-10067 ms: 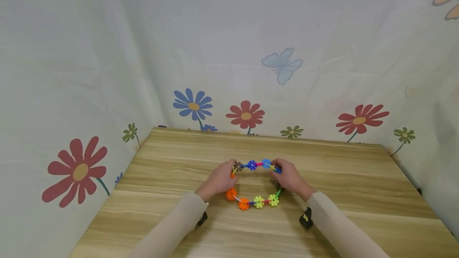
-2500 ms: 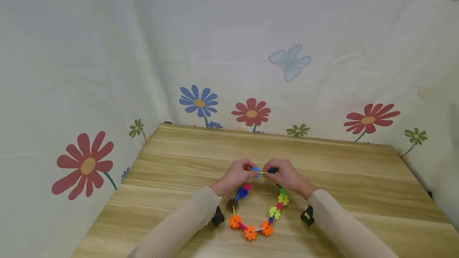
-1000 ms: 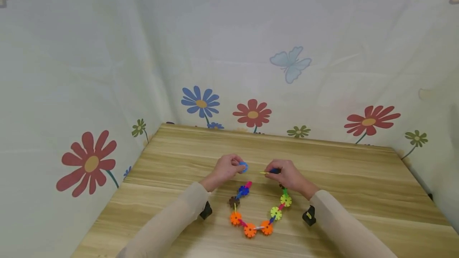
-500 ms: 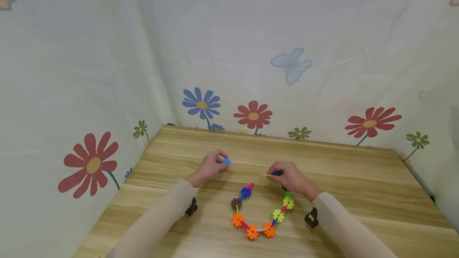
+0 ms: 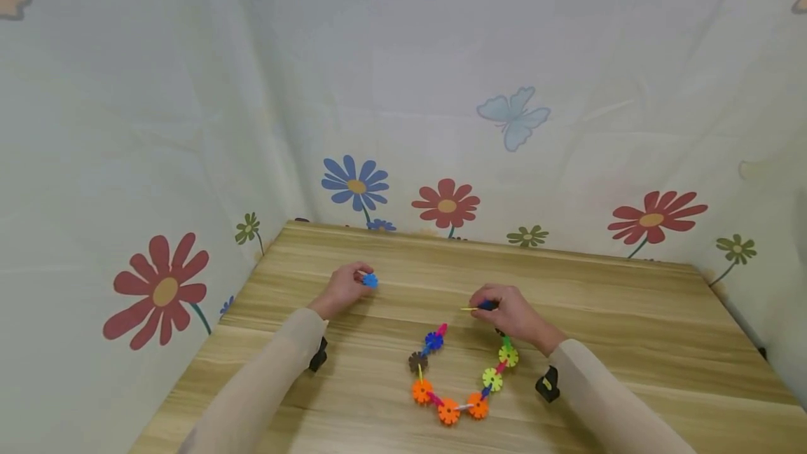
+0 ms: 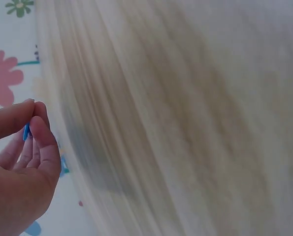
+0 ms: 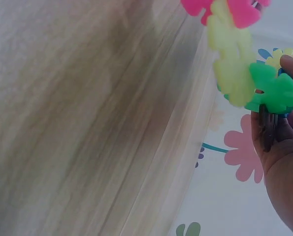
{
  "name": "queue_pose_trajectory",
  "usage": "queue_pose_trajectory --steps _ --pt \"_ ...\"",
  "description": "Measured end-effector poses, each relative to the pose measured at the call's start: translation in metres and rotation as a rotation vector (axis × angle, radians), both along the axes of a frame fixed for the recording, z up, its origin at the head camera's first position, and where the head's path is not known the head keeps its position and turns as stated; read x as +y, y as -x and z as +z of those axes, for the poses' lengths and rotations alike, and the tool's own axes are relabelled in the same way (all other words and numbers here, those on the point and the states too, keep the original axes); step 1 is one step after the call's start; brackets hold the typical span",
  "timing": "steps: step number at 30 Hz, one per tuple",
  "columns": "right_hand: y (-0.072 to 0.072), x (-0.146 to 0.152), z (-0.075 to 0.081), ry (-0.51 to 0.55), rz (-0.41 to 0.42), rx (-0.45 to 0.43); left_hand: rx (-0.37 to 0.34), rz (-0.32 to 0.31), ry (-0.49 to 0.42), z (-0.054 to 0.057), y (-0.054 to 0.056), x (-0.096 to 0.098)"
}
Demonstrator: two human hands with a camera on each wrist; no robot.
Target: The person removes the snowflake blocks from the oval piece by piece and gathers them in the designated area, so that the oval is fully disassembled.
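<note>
Head view: left fingers [image 5: 360, 267] pinch a light-blue disc [image 5: 370, 281], right fingers [image 5: 487, 292] pinch a dark-blue piece [image 5: 487, 305] of the multicoloured chain [image 5: 449, 412]

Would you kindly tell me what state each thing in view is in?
Light blue disc: separate, pinched by the left hand
Disc chain: joined in an unclosed U
Yellow end disc: seen edge-on, jutting from the right hand
Pink end disc: joined on one side only, not held
Printed backdrop: hanging, wrinkled

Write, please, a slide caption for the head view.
The left hand pinches a light-blue snowflake disc; the right hand holds one end of an open multicoloured disc chain.
</note>
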State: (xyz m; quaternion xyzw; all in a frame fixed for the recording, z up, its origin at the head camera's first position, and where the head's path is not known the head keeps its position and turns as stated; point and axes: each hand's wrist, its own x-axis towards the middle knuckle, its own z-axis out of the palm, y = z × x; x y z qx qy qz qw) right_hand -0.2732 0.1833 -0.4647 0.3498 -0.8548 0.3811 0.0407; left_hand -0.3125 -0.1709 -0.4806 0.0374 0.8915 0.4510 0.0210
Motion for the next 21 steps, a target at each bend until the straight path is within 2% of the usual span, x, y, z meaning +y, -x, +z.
queue_pose_trajectory --steps 5,11,16,21 --pt "0.000 0.000 0.001 0.008 -0.002 -0.009 0.003 0.032 0.046 -0.002 0.007 -0.013" --pt "0.002 0.000 -0.001 0.000 0.017 -0.007 0.023 0.032 0.072 -0.007 0.015 -0.023" --pt "0.001 -0.001 0.002 -0.012 0.013 -0.019 0.025 0.028 0.093 -0.012 0.022 -0.026" --pt "0.000 -0.001 0.002 -0.019 0.013 -0.027 0.035 0.039 0.131 -0.010 0.024 -0.026"
